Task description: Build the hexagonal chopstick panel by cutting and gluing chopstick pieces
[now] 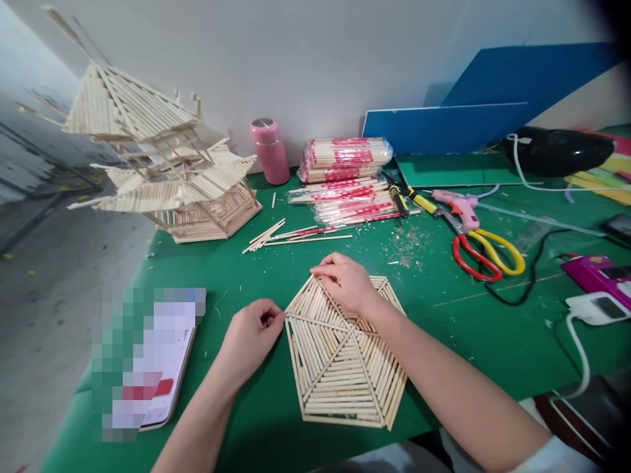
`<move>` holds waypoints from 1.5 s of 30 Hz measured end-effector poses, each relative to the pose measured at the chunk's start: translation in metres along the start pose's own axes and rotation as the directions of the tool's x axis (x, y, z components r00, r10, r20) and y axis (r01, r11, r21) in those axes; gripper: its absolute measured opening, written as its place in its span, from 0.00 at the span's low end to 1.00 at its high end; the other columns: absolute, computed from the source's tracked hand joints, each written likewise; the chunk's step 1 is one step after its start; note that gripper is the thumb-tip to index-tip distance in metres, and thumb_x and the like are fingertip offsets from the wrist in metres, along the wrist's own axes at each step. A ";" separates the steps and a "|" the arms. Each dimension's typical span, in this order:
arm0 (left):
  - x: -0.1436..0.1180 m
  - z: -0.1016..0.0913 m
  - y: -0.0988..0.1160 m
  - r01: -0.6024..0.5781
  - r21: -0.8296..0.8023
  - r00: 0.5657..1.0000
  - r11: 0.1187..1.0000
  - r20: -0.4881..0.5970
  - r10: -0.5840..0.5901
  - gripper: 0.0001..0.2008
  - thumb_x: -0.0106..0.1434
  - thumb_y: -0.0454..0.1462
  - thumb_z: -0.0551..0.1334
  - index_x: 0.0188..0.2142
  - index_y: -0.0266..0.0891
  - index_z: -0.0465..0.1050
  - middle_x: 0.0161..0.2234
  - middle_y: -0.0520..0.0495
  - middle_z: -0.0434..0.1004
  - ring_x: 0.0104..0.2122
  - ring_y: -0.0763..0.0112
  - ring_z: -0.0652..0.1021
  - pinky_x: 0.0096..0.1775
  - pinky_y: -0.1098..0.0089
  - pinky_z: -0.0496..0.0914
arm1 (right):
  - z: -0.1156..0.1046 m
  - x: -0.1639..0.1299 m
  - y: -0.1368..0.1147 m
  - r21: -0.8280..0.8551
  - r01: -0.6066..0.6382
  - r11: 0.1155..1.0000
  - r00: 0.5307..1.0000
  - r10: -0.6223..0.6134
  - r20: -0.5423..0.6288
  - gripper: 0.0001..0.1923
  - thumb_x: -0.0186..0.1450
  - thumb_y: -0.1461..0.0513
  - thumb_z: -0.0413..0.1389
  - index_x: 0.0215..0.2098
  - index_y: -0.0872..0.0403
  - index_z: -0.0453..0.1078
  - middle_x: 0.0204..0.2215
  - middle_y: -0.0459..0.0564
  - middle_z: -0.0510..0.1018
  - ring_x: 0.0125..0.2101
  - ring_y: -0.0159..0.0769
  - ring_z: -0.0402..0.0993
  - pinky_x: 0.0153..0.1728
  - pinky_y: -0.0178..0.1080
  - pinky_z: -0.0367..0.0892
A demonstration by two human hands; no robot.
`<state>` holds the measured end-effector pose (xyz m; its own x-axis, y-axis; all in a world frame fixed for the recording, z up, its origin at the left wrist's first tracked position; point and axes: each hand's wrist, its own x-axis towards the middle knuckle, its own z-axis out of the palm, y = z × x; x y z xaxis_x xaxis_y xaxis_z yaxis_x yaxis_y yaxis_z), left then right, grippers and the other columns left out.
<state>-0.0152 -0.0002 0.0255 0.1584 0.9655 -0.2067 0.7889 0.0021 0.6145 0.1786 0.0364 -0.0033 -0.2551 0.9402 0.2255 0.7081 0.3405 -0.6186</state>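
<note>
A flat hexagonal panel of glued wooden sticks lies on the green table in front of me. My left hand pinches the panel's left corner with closed fingers. My right hand rests on the panel's far top corner, fingers curled down onto the sticks. A few loose sticks lie just beyond the panel.
A stick-built pagoda model stands at the back left, a pink bottle beside it. Wrapped chopstick bundles, a pink glue gun, red-and-yellow scissors and cables lie to the right. A phone lies at left.
</note>
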 end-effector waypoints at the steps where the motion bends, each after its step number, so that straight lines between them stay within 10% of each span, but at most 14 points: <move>1: 0.000 0.000 0.000 -0.002 -0.004 1.000 1.000 0.006 0.002 0.11 0.52 0.42 0.53 0.20 0.38 0.66 0.18 0.53 0.66 0.21 0.72 0.67 0.24 0.73 0.59 | 0.000 0.000 0.000 0.000 -0.001 1.000 1.000 0.001 0.000 0.14 0.60 0.67 0.49 0.37 0.49 0.74 0.34 0.47 0.73 0.35 0.32 0.68 0.34 0.35 0.63; 45: -0.008 0.014 -0.003 -0.015 0.117 0.993 0.993 -0.117 0.029 0.09 0.54 0.39 0.51 0.21 0.40 0.63 0.21 0.53 0.64 0.22 0.73 0.66 0.24 0.74 0.59 | -0.001 0.000 0.000 0.007 0.008 1.000 1.000 -0.008 -0.005 0.15 0.60 0.67 0.49 0.38 0.48 0.74 0.34 0.46 0.74 0.35 0.32 0.68 0.34 0.35 0.63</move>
<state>-0.0106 -0.0111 0.0150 0.1108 0.9889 -0.0987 0.8507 -0.0430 0.5240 0.1789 0.0368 -0.0026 -0.2578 0.9373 0.2345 0.7012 0.3484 -0.6220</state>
